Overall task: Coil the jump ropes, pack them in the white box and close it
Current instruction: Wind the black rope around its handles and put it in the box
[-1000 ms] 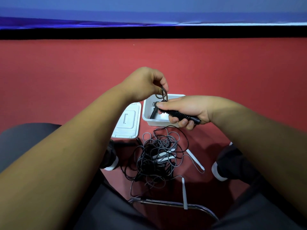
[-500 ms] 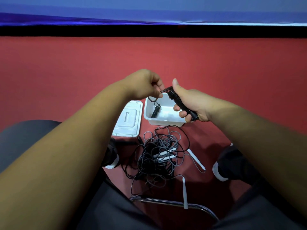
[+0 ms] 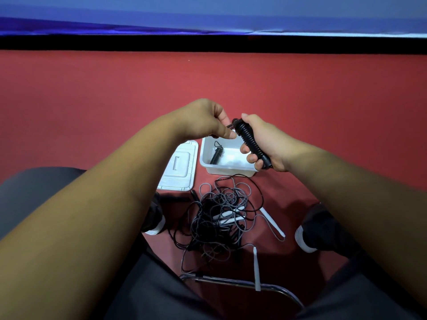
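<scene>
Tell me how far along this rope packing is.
Done: one coiled black rope lies in the white plastic box. In hand: the right hand grips a second wound black rope while the left hand pinches its end. Left: the tangled pile of black and grey ropes on the floor, and the flat white lid beside the box.

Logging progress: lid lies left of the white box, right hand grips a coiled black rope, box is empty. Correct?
Not empty: the head view shows a second coiled rope lying in the white box. The rest is right.
</scene>
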`<state>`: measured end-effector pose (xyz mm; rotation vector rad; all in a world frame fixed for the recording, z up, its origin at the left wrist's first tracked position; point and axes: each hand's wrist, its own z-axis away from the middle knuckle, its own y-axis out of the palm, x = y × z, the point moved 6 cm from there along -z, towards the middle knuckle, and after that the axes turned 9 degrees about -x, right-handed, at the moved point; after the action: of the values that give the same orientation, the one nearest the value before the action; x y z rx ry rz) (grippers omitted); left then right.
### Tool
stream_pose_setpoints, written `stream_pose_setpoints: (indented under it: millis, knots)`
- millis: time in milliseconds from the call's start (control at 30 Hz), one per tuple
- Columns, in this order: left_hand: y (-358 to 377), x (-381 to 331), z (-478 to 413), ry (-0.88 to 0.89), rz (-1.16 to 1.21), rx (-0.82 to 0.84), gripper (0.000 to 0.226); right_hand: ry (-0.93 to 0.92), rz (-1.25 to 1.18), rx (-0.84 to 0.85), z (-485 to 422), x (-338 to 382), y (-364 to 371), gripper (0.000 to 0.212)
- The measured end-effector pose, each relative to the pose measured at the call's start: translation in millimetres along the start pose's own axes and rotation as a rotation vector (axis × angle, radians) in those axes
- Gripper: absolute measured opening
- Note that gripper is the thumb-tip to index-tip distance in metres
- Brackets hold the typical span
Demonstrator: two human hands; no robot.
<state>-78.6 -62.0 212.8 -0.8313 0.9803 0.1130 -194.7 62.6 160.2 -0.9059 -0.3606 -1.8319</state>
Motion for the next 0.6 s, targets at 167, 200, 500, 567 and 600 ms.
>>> stream_pose_setpoints:
  millis: [167, 200, 500, 567, 600]
  knots:
    - [7.9, -4.9, 2.4, 0.055, -0.011, 0.047, 0.022, 0.002, -0.027, 0.004, -1.5, 0.9, 0.2, 0.049]
    - [9.1, -8.2, 2.1, 0.102, -0.033, 0.043, 0.02, 0.001, -0.029, 0.012, -1.1, 1.4, 0.8, 0.053]
    - [12.3, -8.8, 4.5, 0.096, -0.037, 0.107, 0.011, 0.017, -0.061, 0.015, -5.8, -2.1, -0.9, 0.05]
    - [14.8, -5.5, 6.0, 0.024, 0.083, 0.134, 0.013, 0.018, -0.074, 0.008, -8.4, -1.3, -1.8, 0.048]
    - [15.8, -3.4, 6.9, -0.023, 0.159, 0.142, 0.013, 0.018, -0.087, 0.006, -9.1, -0.8, -2.2, 0.046]
